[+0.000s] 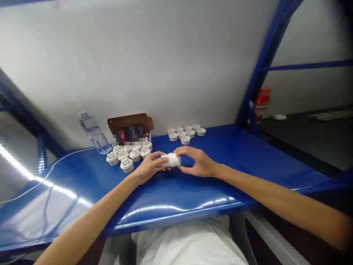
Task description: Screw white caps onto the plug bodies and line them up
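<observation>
Both my hands meet over the middle of the blue table point(226, 162) on one small white round part point(172, 159). My left hand point(150, 167) grips its left end and my right hand point(197, 162) grips its right end, fingers curled over the top. Just left of my left hand sits a cluster of several white parts with inserts point(127, 154). Farther back, right of centre, stands a group of several plain white caps point(185, 133).
An open brown cardboard box point(129, 127) stands against the white wall. A clear water bottle point(94, 133) leans to its left, with a white cable point(55, 165) running across the table. A blue frame post point(261, 62) rises at right, an orange-and-white container point(261, 103) behind it.
</observation>
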A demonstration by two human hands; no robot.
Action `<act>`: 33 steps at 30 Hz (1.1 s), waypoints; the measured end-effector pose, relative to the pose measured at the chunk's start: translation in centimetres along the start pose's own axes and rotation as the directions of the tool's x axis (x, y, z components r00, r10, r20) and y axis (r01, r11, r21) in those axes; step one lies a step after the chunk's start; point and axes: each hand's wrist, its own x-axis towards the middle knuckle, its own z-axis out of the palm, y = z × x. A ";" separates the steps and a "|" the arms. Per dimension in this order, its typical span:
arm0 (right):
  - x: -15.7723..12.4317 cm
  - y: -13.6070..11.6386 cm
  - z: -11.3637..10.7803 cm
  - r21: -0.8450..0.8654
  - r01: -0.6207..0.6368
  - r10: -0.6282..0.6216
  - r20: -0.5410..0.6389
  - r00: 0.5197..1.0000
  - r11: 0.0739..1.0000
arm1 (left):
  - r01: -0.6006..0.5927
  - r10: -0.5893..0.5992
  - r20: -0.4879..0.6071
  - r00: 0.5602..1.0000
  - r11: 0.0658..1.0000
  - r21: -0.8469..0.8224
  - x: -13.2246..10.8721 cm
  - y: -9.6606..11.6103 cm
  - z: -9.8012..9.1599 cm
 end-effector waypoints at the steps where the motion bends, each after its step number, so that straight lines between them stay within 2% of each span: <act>1: 0.0 0.0 0.0 0.025 -0.042 0.042 0.008 0.999 0.999 | -0.011 0.011 -0.008 1.000 1.000 -0.003 0.0 0.1 0.1; 4: 0.1 0.2 0.0 0.113 -0.177 0.174 0.039 0.984 0.978 | -0.068 0.069 -0.029 0.997 0.997 0.031 -0.2 0.4 0.5; 7: 0.0 0.4 0.2 0.217 -0.326 0.313 0.092 0.945 0.920 | -0.155 0.162 -0.037 0.986 0.978 0.136 -0.2 0.5 0.7; 12: 0.0 1.0 0.8 0.332 -0.485 0.450 0.180 0.875 0.809 | -0.265 0.281 -0.020 0.959 0.923 0.278 -0.3 0.0 0.7; 15: 0.0 1.2 0.9 0.392 -0.555 0.492 0.259 0.832 0.733 | -0.334 0.353 0.010 0.936 0.875 0.350 -0.4 -0.3 0.8; 18: 0.1 1.1 0.7 0.387 -0.564 0.481 0.295 0.825 0.730 | -0.360 0.378 0.024 0.926 0.858 0.367 -0.4 -0.4 1.1; 23: 0.0 1.0 0.3 0.437 -0.470 0.434 0.185 0.881 0.767 | -0.353 0.372 0.016 0.928 0.867 0.352 -0.3 -0.5 1.1; 28: -0.1 1.2 0.2 0.398 -0.528 0.467 0.247 0.849 0.750 | -0.328 0.346 0.011 0.938 0.876 0.354 -0.4 -0.4 1.0; 33: -0.2 1.2 0.2 0.386 -0.479 0.431 0.209 0.878 0.789 | -0.343 0.363 0.008 0.932 0.874 0.344 -0.3 -0.4 1.1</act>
